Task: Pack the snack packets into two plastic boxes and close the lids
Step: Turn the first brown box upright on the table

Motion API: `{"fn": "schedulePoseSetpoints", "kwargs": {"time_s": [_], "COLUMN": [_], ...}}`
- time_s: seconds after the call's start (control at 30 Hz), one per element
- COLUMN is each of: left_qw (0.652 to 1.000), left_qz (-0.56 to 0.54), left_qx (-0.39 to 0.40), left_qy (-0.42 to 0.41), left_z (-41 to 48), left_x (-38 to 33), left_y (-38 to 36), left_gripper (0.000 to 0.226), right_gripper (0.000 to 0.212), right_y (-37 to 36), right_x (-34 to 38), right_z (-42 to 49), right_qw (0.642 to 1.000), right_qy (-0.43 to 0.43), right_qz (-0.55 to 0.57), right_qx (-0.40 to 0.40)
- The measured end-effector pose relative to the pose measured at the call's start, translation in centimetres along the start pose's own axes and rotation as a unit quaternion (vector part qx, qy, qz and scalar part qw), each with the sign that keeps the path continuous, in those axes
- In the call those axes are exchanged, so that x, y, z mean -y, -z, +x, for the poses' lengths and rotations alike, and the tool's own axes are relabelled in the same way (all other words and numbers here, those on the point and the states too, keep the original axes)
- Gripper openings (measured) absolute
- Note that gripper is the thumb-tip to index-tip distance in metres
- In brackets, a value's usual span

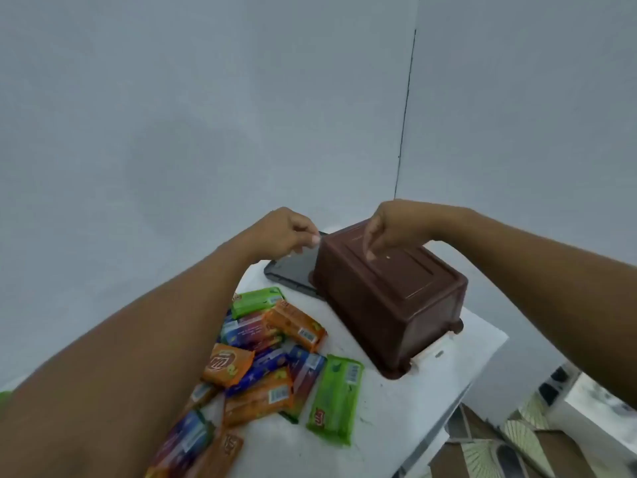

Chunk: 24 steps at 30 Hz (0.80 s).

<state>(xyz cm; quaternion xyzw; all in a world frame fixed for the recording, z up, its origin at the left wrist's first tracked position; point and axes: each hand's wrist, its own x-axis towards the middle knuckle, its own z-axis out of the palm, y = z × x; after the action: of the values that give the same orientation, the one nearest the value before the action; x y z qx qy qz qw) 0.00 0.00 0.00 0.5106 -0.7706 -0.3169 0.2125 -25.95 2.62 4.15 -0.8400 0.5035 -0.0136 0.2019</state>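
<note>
A brown plastic box [389, 298] stands upside down on the white table [406, 408]. My right hand [386, 229] reaches over its far edge, with the fingertips pressed on the upturned base. My left hand [286, 236] is curled in a pinch at the box's far left corner, just above a dark grey lid [293, 274] that lies flat beside the box. What the pinch holds is unclear. Several snack packets [275, 357] in orange, green and blue wrappers lie in a loose heap at the near left, partly under my left forearm.
The table's right edge [482, 381] drops off to a patterned floor and white furniture at the lower right. Grey walls meet in a corner close behind the table. One green packet [336, 398] lies apart from the heap, near the box.
</note>
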Motion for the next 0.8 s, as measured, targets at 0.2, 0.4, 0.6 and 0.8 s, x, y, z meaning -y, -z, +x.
{"fn": "schedulePoseSetpoints", "kwargs": {"time_s": [0.2, 0.4, 0.6, 0.8], "left_qw": [0.998, 0.992, 0.986, 0.986], "left_qz": [0.03, 0.013, -0.029, -0.075], "left_qx": [-0.022, 0.021, 0.031, -0.002], "left_qy": [0.045, 0.121, 0.159, 0.149], "left_z": [3.6, 5.3, 5.6, 4.7], "left_x": [0.4, 1.4, 1.9, 1.8], "left_y": [-3.4, -5.3, -5.0, -3.0], "left_gripper": [0.034, 0.056, 0.06, 0.045], "right_gripper": [0.083, 0.128, 0.118, 0.097], "right_y": [-1.9, -4.9, -5.8, -3.4], "right_x": [-4.2, -6.7, -8.1, -9.0], "right_z": [-3.0, -4.5, -3.7, -4.0], "right_qw": [0.994, 0.975, 0.971, 0.958], "right_qy": [-0.023, -0.024, 0.023, 0.076], "right_qz": [-0.075, -0.188, -0.236, -0.273], "right_qx": [0.075, 0.121, 0.03, -0.034]}}
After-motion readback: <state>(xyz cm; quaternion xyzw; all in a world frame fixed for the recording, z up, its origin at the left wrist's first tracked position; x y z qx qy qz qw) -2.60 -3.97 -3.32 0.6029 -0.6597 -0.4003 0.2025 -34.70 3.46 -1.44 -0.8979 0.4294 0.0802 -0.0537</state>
